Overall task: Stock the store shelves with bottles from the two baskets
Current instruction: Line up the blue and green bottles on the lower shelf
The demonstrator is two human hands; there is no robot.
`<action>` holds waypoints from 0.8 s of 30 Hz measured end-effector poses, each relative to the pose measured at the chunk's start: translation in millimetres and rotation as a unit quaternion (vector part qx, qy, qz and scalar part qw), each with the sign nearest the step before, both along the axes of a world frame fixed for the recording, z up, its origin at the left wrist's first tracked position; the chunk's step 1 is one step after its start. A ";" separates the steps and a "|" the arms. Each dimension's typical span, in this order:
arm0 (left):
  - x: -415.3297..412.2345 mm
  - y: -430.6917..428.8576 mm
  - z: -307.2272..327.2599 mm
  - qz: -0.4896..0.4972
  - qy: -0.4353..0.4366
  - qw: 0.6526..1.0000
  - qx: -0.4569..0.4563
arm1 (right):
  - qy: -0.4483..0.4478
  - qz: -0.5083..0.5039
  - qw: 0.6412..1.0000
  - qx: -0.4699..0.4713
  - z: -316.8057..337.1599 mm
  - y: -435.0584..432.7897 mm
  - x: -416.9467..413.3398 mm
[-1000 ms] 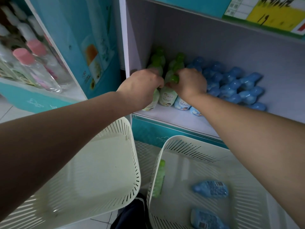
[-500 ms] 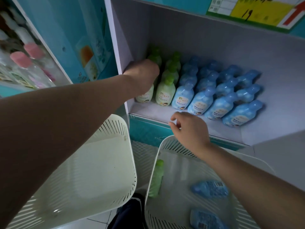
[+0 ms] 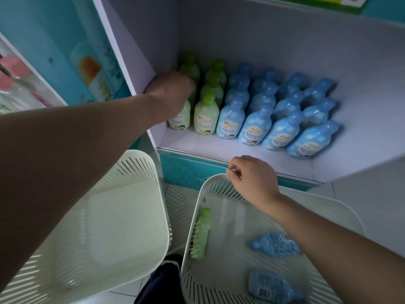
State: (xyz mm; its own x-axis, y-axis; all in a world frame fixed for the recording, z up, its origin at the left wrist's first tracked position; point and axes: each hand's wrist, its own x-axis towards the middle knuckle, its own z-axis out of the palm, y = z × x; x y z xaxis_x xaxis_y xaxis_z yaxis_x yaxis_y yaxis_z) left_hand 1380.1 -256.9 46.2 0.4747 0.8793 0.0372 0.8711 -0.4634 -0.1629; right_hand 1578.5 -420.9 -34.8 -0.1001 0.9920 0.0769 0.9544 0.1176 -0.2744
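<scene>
The right hand has left the green bottles on the shelf and dropped back to hover just over the far rim of the right basket. Its fingers are loosely curled and hold nothing. The left hand stays on the shelf, curled over the cap of the front green bottle in the leftmost column; its fingertips are hidden behind the knuckles. So this placement looks nearly finished, and the right hand seems set to fetch the next bottle.

The left basket shows no bottles. The right basket holds three, all lying down: a loose green bottle along its left wall and two blue bottles well apart from it. On the shelf, green bottles stand in two columns at the left, with blue rows just beside them. The stocking appears close to done.
</scene>
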 end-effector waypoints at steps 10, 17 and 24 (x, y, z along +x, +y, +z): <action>16.2 -52.2 26.6 -0.015 -0.062 0.998 0.028 | -0.006 0.003 1.000 0.030 7.1 -31.7 19.4; 55.4 -113.3 2.5 -0.255 -0.102 0.961 0.037 | -0.061 -0.012 0.992 -0.106 -8.2 -86.6 57.8; 123.9 -185.8 -51.7 -0.232 -0.006 0.953 -0.195 | -0.094 -0.098 0.946 -0.294 -43.7 -125.3 100.9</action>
State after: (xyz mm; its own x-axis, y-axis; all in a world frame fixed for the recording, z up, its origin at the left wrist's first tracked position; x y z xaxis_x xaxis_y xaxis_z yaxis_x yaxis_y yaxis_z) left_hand 1504.0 -442.7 -5.5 0.8171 0.5238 -0.2406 0.5590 -0.8220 0.1089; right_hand 1679.4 -546.2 -78.5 0.1321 0.8591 -0.4945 0.9807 -0.1858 -0.0608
